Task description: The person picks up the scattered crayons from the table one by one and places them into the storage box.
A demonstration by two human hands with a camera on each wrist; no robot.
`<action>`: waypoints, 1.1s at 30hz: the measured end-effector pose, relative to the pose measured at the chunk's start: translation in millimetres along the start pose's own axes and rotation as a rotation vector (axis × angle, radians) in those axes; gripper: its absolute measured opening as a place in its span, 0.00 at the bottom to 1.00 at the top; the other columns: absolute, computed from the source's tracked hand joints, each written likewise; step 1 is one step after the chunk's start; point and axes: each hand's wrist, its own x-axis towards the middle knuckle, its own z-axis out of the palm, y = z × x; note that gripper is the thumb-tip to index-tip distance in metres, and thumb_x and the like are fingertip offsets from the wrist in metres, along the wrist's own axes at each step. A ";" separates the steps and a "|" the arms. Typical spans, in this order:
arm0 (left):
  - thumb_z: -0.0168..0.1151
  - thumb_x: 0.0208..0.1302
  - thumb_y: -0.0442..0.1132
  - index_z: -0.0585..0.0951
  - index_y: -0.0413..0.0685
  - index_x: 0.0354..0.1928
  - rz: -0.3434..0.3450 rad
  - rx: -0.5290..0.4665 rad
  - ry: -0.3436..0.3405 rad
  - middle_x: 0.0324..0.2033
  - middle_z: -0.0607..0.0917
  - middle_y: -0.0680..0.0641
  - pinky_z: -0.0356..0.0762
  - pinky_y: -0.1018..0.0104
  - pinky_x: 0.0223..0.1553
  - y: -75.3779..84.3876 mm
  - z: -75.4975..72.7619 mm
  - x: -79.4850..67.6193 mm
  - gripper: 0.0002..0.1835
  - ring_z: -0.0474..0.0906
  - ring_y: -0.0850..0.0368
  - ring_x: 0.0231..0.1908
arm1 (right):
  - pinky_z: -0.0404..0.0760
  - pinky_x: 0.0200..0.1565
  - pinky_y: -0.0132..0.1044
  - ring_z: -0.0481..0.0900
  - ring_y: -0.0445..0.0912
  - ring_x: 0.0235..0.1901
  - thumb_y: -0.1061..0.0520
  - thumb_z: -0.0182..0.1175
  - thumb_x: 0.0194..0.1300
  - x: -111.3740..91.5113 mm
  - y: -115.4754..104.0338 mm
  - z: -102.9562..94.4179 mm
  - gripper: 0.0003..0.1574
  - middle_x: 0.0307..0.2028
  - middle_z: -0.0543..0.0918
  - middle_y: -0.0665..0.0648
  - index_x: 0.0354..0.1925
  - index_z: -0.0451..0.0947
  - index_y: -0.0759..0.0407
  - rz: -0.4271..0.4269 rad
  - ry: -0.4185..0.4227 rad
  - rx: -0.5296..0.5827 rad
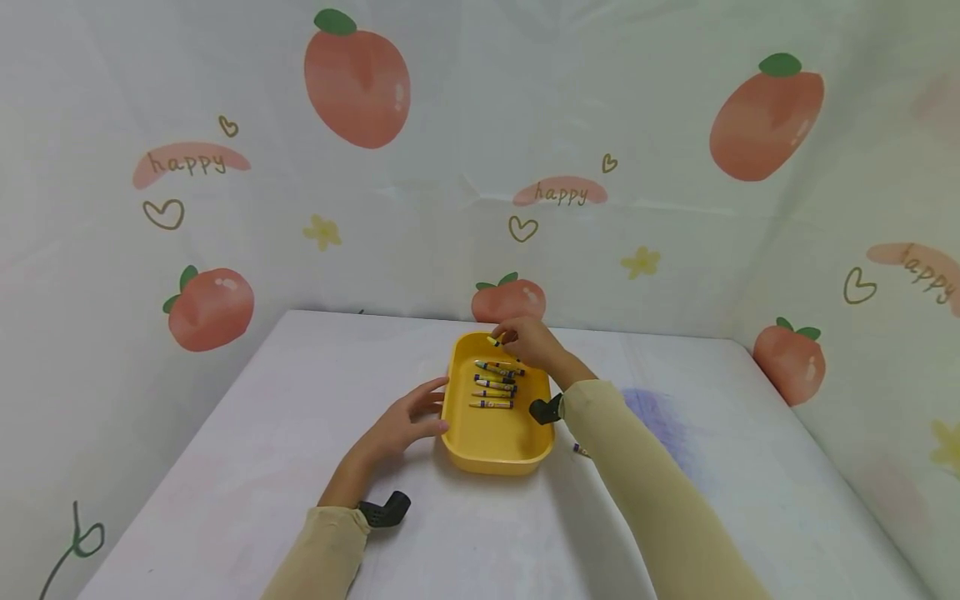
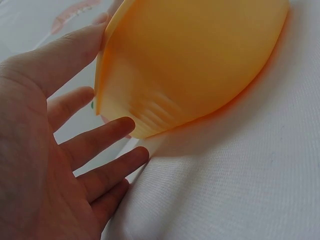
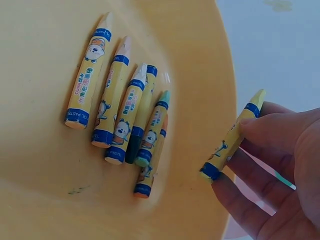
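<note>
Between thumb and fingers, my right hand (image 1: 531, 342) pinches a yellow-tipped oil pastel (image 3: 227, 142) over the far end of a yellow plastic tray (image 1: 495, 467). Inside the tray lie several more oil pastels (image 3: 87, 75) in yellow and blue wrappers, roughly side by side, with some overlapping. Their tips show pale, white and green tones. My left hand (image 1: 401, 425) is at the tray's left side, fingers spread and fairly straight. In the left wrist view, its thumb reaches the tray's rim (image 2: 103, 55) and the other fingers extend along the outer wall.
Another oil pastel (image 1: 581, 450) lies on the white tabletop right of the tray, partly behind my right sleeve (image 1: 652, 483). A bluish-purple smudge (image 1: 660, 425) marks the cloth there. A fruit-printed backdrop (image 1: 450, 208) rises behind the table.
</note>
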 end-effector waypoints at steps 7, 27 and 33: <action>0.68 0.60 0.47 0.63 0.63 0.73 0.008 0.002 0.001 0.62 0.75 0.47 0.63 0.41 0.63 0.2 0.7 1.1 0.39 0.71 0.48 0.61 | 0.78 0.53 0.41 0.78 0.50 0.45 0.67 0.59 0.66 -2.0 0.7 -3.4 0.15 0.42 0.82 0.56 0.51 0.81 0.61 -0.010 0.006 -0.013; 0.68 0.60 0.46 0.63 0.63 0.72 0.008 0.008 0.001 0.62 0.75 0.47 0.62 0.41 0.63 -0.5 -0.5 0.2 0.39 0.71 0.48 0.61 | 0.80 0.43 0.37 0.79 0.48 0.39 0.63 0.62 0.65 -5.1 3.3 2.8 0.15 0.37 0.83 0.53 0.51 0.80 0.58 0.024 -0.166 0.028; 0.68 0.61 0.46 0.62 0.62 0.73 0.014 0.007 -0.005 0.62 0.75 0.46 0.62 0.40 0.63 -0.5 -0.9 0.6 0.39 0.71 0.48 0.61 | 0.80 0.43 0.37 0.78 0.48 0.38 0.61 0.62 0.65 -3.5 1.8 7.2 0.17 0.39 0.82 0.54 0.53 0.79 0.58 0.038 -0.230 0.056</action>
